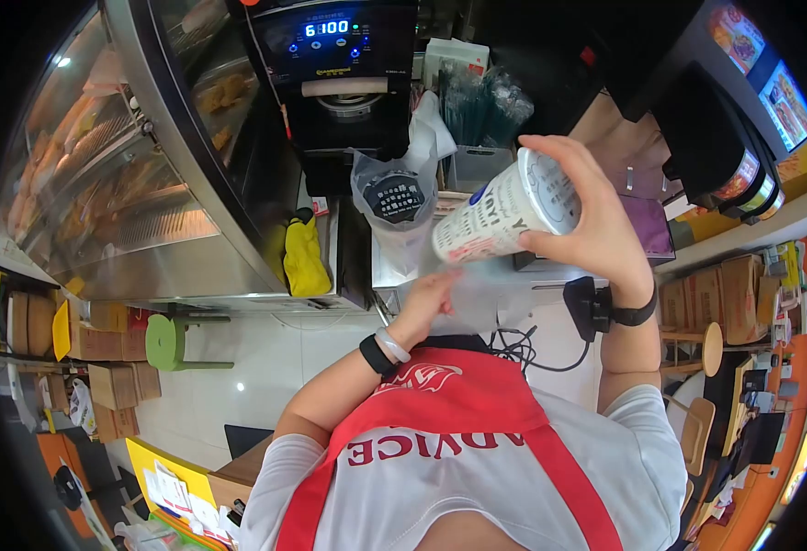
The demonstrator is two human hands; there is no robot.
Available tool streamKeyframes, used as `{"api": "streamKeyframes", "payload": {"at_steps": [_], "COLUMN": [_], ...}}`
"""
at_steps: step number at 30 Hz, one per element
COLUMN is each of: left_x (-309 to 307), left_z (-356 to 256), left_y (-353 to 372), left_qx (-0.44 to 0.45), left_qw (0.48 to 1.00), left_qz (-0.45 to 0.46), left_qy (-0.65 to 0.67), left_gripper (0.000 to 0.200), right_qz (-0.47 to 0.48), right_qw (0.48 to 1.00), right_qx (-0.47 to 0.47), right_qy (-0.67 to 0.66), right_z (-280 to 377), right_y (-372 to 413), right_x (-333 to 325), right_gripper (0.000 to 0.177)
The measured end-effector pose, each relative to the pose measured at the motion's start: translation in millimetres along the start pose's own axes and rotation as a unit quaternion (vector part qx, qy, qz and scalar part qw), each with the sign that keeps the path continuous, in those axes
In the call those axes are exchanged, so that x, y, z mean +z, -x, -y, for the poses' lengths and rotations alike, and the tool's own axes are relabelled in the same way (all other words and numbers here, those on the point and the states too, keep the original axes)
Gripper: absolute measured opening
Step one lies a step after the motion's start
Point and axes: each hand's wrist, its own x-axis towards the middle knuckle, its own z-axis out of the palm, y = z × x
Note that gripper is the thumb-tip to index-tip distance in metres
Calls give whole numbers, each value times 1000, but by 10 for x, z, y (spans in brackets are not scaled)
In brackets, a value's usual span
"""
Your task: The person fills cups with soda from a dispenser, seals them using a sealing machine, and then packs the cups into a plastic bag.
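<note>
My right hand [596, 216] grips a white paper cup [490, 216] with printed lettering and a white lid. The cup is tilted, its lid end toward my palm and its base pointing left. Below the cup hangs a thin translucent plastic bag [490, 298], with my left hand [424, 308] closed on its left edge. Just left of the paper cup, another cup with a black printed lid [396, 198] stands on the counter inside a clear plastic bag [392, 243].
A black machine [344, 73] with a lit display stands behind the bagged cup. To the left is a glass food warmer [137, 184] beside a yellow cloth [304, 257]. Wrapped straws [481, 101] stand at the back. A green stool [169, 342] is on the floor.
</note>
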Motion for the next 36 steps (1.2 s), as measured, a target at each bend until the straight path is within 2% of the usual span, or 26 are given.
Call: {"api": "streamKeyframes", "payload": {"at_steps": [1, 2, 3, 4, 7, 11, 13, 17, 19, 23, 24, 25, 26, 28, 29, 31, 32, 34, 35, 36], "left_x": [-47, -39, 59, 109, 71, -50, -198, -75, 106, 119, 118, 112, 83, 23, 17, 35, 19, 10, 62, 174], "left_z": [3, 21, -238, -378, -306, -110, -30, -18, -167, -204, -213, -221, -183, -118, -87, -124, -141, -308, -422, -664], "left_y": [-28, -47, 36, 86, 79, 7, -16, -136, -136, -120, -110, -108, -119, -137, -161, -193, -191, -118, -73, 11], "left_qx": [-67, -67, -69, -70, -103, -71, -30, -3, -8, 52, 67, 83, 83, 92, 92, 78, 78, 72, 73, 112], "left_qw": [976, 976, 945, 900, 908, 932, 980, 965, 962, 965, 969, 973, 973, 979, 979, 970, 970, 972, 972, 972], "left_qz": [17, 18, -31, -79, -126, -160, -106, -39, -134, -134, -125, -117, -116, -101, -100, -112, -112, -88, -89, -120], "left_qy": [207, 205, 317, 424, 385, 318, 168, 260, 240, 221, 202, 183, 182, 154, 153, 203, 203, 207, 206, 169], "left_gripper": [39, 39, 40, 42, 42, 42, 39, 31, 33, 30, 30, 29, 29, 37, 37, 34, 34, 22, 22, 21], "right_qz": [-1, 30, 61, 75, 116, 108, 117, 122, 98, 66, -24, -113, -114, 31, 30, 27, 26, -121, -121, -66], "right_qw": [1000, 999, 996, 997, 993, 994, 991, 986, 989, 996, 985, 913, 913, 822, 822, 765, 765, 643, 644, 669], "right_qx": [1, -2, -7, -9, 0, 7, -6, -18, -39, -54, 106, 259, 259, 484, 483, 500, 500, 488, 487, 421], "right_qy": [0, -32, -64, -33, 30, 33, 61, 109, 104, 39, -132, -295, -295, -299, -300, -405, -405, -577, -578, -609], "right_z": [-27, -77, -127, -155, -196, -279, -287, -439, -562, -876, -1083, -1244, -1334, -1437, -1476, -1457, -1460, -1372, -1335, -1301], "right_y": [22, 44, 65, 100, 186, 268, 283, 367, 418, 505, 555, 603, 652, 713, 737, 744, 730, 649, 654, 667], "right_x": [32, 110, 201, 308, 570, 761, 796, 1010, 1128, 1184, 1301, 1389, 1431, 1486, 1536, 1595, 1598, 1524, 1434, 1290], "right_gripper": [69, 68, 67, 66, 69, 66, 66, 72, 76, 66, 55, 44, 44, 34, 34, 30, 30, 22, 22, 17]}}
